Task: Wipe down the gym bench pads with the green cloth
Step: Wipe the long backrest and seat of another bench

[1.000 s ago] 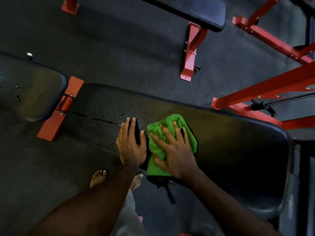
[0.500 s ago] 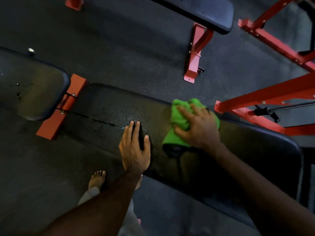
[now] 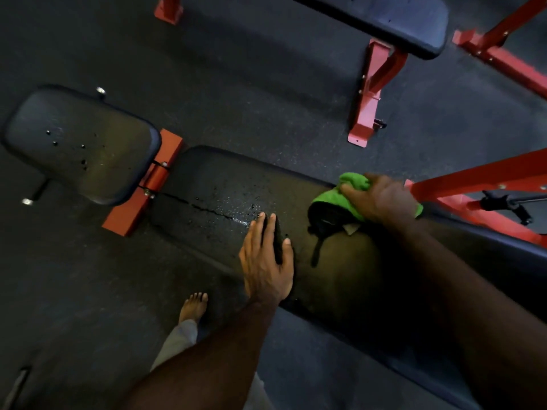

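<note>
The green cloth lies bunched at the far edge of the long bench pad, gripped by the right hand; the left hand rests flat, fingers straight, on this cracked surface. Soft, light and limp, the cloth probably handles best gathered under a pressing palm

Dim light. Dark speckled rubber floor fills most of the frame. Second black padded bench at upper right on a red steel leg. Red frame rails cross the right edge; a black lever sits beneath them.
</note>
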Tool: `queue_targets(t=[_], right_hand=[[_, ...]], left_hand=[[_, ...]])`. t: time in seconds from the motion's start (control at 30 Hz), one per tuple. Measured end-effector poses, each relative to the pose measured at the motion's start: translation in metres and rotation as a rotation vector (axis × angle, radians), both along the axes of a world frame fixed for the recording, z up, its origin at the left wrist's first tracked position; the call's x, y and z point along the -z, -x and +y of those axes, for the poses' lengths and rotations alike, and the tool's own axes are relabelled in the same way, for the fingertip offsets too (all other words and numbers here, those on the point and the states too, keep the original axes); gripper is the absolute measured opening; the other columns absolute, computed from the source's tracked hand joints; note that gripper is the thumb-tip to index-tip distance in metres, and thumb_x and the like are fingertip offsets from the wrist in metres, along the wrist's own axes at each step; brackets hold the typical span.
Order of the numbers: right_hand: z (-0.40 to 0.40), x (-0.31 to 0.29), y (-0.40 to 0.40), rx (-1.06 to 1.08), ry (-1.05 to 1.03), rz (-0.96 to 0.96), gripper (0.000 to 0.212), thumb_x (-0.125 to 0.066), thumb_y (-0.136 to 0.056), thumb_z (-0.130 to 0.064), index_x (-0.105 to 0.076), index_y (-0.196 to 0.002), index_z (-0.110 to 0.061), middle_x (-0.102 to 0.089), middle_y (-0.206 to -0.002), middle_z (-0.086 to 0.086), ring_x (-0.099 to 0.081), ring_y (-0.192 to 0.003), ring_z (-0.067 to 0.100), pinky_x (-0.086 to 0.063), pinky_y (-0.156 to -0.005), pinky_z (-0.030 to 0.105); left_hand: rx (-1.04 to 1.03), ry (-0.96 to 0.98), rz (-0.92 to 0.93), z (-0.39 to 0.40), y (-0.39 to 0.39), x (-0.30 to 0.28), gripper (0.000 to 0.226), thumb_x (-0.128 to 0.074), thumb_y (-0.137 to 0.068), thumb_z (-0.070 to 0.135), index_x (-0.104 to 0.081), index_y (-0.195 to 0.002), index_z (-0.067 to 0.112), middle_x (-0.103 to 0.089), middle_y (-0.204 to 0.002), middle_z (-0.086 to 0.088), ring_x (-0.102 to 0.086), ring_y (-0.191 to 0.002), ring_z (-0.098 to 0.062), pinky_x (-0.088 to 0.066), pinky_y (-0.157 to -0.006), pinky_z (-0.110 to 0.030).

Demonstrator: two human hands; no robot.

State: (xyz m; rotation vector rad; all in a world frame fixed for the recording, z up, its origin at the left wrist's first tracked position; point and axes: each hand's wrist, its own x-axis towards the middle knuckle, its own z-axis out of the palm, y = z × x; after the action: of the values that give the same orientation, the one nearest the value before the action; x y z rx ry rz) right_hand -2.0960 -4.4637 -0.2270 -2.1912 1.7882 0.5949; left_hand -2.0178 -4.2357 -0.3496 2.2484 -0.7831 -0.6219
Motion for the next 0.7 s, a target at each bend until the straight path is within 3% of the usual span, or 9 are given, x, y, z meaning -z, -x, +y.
queue_targets(t=[0.1, 0.17, 0.27, 0.33, 0.37, 0.47, 0.57, 0.63, 0.7], right_hand=[[0.029, 0.004, -0.004, -0.253, 0.103, -0.042, 0.088, -0.048, -0.080, -0.089, -0.046, -0.152, -0.038, -0.053, -0.142, 0.013, -0.058, -0.120, 0.040, -0.047, -0.101, 0.051], [0.030, -0.003, 0.016, -0.425, 0.055, -0.083, 0.091, -0.042, -0.077, -0.094, -0.042, -0.154, -0.044, -0.053, -0.142, 0.009, -0.060, -0.118, 0.038, -0.050, -0.096, 0.047], [-0.008, -0.011, 0.020, -0.152, -0.040, 0.020, 0.100, -0.044, -0.071, -0.099, -0.047, -0.150, -0.038, -0.063, -0.128, 0.010, -0.067, -0.104, 0.033, -0.057, -0.083, 0.042], [-0.011, -0.003, 0.003, 0.073, -0.028, 0.046, 0.102, -0.042, -0.074, -0.097, -0.051, -0.148, -0.028, -0.063, -0.128, 0.014, -0.065, -0.107, 0.034, -0.055, -0.090, 0.044], [-0.002, 0.003, -0.006, 0.065, 0.012, 0.053, 0.096, -0.044, -0.078, -0.094, -0.052, -0.148, -0.027, -0.060, -0.133, 0.015, -0.062, -0.113, 0.035, -0.051, -0.096, 0.046], [0.050, 0.010, -0.011, -0.311, 0.105, -0.065, 0.081, -0.047, -0.085, -0.083, -0.043, -0.154, -0.041, -0.044, -0.154, 0.010, -0.047, -0.132, 0.041, -0.036, -0.108, 0.053], [0.042, 0.010, 0.016, -0.521, 0.051, -0.129, 0.081, -0.040, -0.083, -0.084, -0.040, -0.155, -0.046, -0.047, -0.154, 0.009, -0.051, -0.129, 0.041, -0.043, -0.105, 0.054], [0.011, 0.016, 0.011, -0.305, 0.048, -0.070, 0.087, -0.040, -0.080, -0.089, -0.045, -0.153, -0.042, -0.055, -0.143, 0.012, -0.061, -0.117, 0.040, -0.051, -0.096, 0.049], [0.003, 0.021, -0.009, -0.046, 0.043, -0.013, 0.088, -0.040, -0.082, -0.089, -0.048, -0.151, -0.035, -0.056, -0.139, 0.015, -0.061, -0.118, 0.040, -0.049, -0.099, 0.050]], left_hand=[[-0.002, 0.006, -0.010, -0.001, 0.000, 0.000, 0.059, -0.046, -0.101, 0.047, -0.040, -0.157, 0.031, -0.030, -0.167, 0.011, -0.027, -0.153, -0.015, -0.033, -0.117, -0.050], [-0.009, 0.016, -0.023, -0.001, 0.000, 0.000, 0.059, -0.047, -0.100, 0.046, -0.041, -0.156, 0.030, -0.032, -0.166, 0.010, -0.030, -0.152, -0.017, -0.033, -0.116, -0.049], [-0.010, 0.006, -0.023, -0.002, 0.002, -0.001, 0.059, -0.048, -0.100, 0.045, -0.041, -0.156, 0.030, -0.032, -0.166, 0.009, -0.030, -0.152, -0.017, -0.032, -0.117, -0.047], [-0.005, 0.003, -0.015, 0.000, 0.002, 0.000, 0.059, -0.046, -0.100, 0.046, -0.040, -0.157, 0.031, -0.031, -0.166, 0.010, -0.029, -0.152, -0.016, -0.032, -0.117, -0.049], [-0.005, 0.007, -0.019, -0.001, 0.001, 0.000, 0.059, -0.046, -0.100, 0.047, -0.040, -0.157, 0.031, -0.031, -0.166, 0.010, -0.029, -0.153, -0.016, -0.032, -0.117, -0.049], [-0.006, 0.014, -0.025, -0.002, 0.000, 0.001, 0.061, -0.046, -0.098, 0.046, -0.040, -0.157, 0.030, -0.032, -0.166, 0.009, -0.031, -0.152, -0.018, -0.033, -0.116, -0.049], [-0.010, 0.011, -0.019, -0.002, 0.000, 0.000, 0.060, -0.046, -0.099, 0.046, -0.041, -0.157, 0.030, -0.032, -0.166, 0.009, -0.030, -0.152, -0.017, -0.031, -0.115, -0.047], [-0.009, 0.004, -0.005, -0.001, 0.001, -0.001, 0.060, -0.044, -0.100, 0.047, -0.040, -0.157, 0.030, -0.031, -0.166, 0.010, -0.029, -0.153, -0.017, -0.029, -0.116, -0.046], [-0.002, 0.000, 0.002, -0.002, 0.000, -0.001, 0.060, -0.043, -0.100, 0.048, -0.040, -0.157, 0.030, -0.030, -0.167, 0.010, -0.027, -0.153, -0.016, -0.028, -0.117, -0.046]])
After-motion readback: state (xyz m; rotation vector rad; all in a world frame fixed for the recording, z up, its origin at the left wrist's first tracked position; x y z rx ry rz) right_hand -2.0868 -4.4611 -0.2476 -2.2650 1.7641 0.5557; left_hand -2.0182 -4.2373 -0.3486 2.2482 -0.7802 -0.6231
